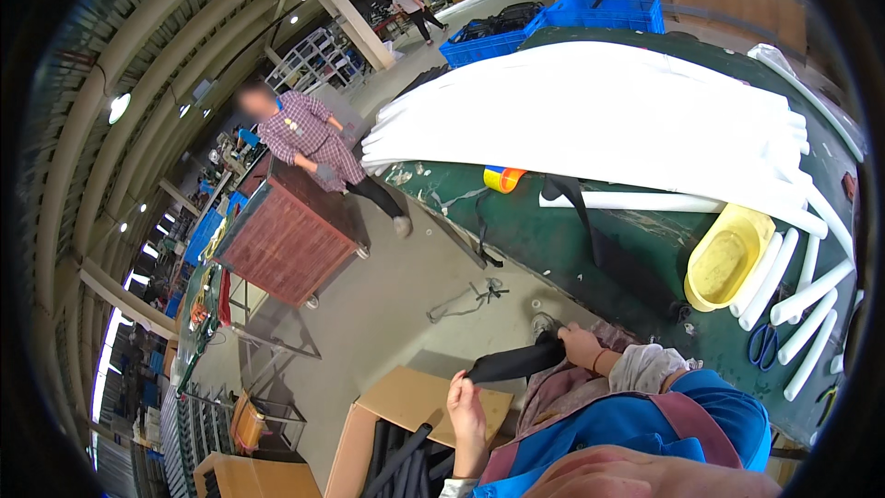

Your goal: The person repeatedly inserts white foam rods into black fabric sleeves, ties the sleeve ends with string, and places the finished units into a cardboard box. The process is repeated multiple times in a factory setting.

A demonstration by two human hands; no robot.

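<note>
A broad black fabric-like strip (514, 363) is stretched between my two hands, above the floor beside the green table. My left hand (466, 406) pinches its left end, close to an open cardboard box (387, 395) holding several black tubes (406, 463). Around its right end my right hand (581, 348) is closed, near the table edge. On the green table (544, 249) lies another black strip (590, 221). A big pile of white foam-like tubes (590, 111) covers the table's far part. Shorter white tubes (765, 281) lie at the right, next to a yellow tub (702, 267).
Blue-handled scissors (763, 347) and an orange-yellow roll (503, 179) rest on the table. Blue crates (608, 9) stand behind it. To the left, a person in a checked top (309, 129) stands by a wheeled reddish-brown cart (286, 244). Black scraps (490, 291) litter the floor.
</note>
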